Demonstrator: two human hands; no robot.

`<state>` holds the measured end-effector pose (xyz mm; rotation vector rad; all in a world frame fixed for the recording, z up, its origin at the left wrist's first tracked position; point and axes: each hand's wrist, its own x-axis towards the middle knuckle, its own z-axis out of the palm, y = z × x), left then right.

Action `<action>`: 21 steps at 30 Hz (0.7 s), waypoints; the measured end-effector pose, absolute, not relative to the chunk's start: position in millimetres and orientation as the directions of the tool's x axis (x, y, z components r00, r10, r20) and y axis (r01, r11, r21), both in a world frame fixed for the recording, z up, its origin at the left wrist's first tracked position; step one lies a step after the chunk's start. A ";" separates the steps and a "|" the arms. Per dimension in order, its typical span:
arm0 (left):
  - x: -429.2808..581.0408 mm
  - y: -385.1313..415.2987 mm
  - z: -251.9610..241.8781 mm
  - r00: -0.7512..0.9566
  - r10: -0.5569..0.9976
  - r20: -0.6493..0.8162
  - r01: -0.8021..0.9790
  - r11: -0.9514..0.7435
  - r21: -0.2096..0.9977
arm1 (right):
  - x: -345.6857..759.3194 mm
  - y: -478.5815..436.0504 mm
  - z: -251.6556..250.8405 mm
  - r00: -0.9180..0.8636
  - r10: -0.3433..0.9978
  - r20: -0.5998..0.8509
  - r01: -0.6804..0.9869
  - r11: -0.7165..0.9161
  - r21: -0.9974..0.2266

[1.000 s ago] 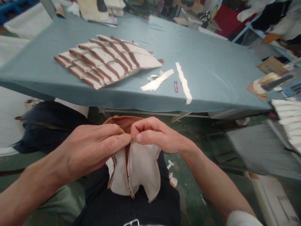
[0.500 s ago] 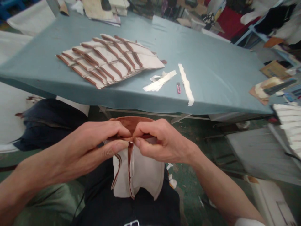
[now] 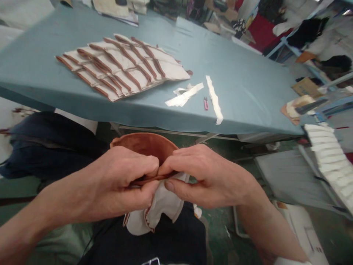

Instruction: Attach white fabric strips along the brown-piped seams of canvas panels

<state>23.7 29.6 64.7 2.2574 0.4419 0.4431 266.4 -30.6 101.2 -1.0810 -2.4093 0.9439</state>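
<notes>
Above my lap I hold a sewn piece of brown, leather-like material point(image 3: 142, 141) with an off-white backing point(image 3: 171, 202). Its brown side curves up beyond my hands, while the backing hangs below them with brown seam edges showing. My left hand point(image 3: 121, 178) is closed on the folded brown edge, thumb underneath. Right beside it, my right hand point(image 3: 204, 176) pinches the same edge between thumb and fingers. The fingertips of both hands nearly meet, and they hide the part of the edge between them.
On the blue-green table point(image 3: 242, 84) lies an overlapping stack of off-white pieces with brown edges point(image 3: 124, 68). Pale strips point(image 3: 184, 95) and small pink thread snips point(image 3: 206, 103) lie near its front edge. Dark cloth point(image 3: 52, 147) is at left, a white ribbed stack point(image 3: 328, 162) at right.
Both hands have tilted the sewn piece, so more of its brown side shows and the backing hangs bunched lower. My left fingers have curled further in. The view has shifted slightly.
</notes>
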 end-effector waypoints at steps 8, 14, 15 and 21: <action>22.0 20.8 48.4 0.832 0.546 0.100 0.189 -0.448 0.874 | 280.6 -24.1 84.5 -0.567 0.823 0.026 0.530 0.389 -0.753; 11.3 11.4 58.0 0.821 0.559 0.116 0.092 -0.330 0.940 | 290.4 -18.3 76.1 -0.498 0.866 -0.043 0.484 0.236 -0.843; 8.3 11.3 59.5 0.808 0.570 0.148 0.070 -0.342 0.937 | 292.7 -17.7 75.1 -0.482 0.874 -0.057 0.459 0.197 -0.866; -8.3 22.9 55.8 0.721 0.662 0.206 0.192 -0.476 0.858 | 299.6 -25.9 72.9 -0.430 0.903 -0.006 0.242 0.109 -0.964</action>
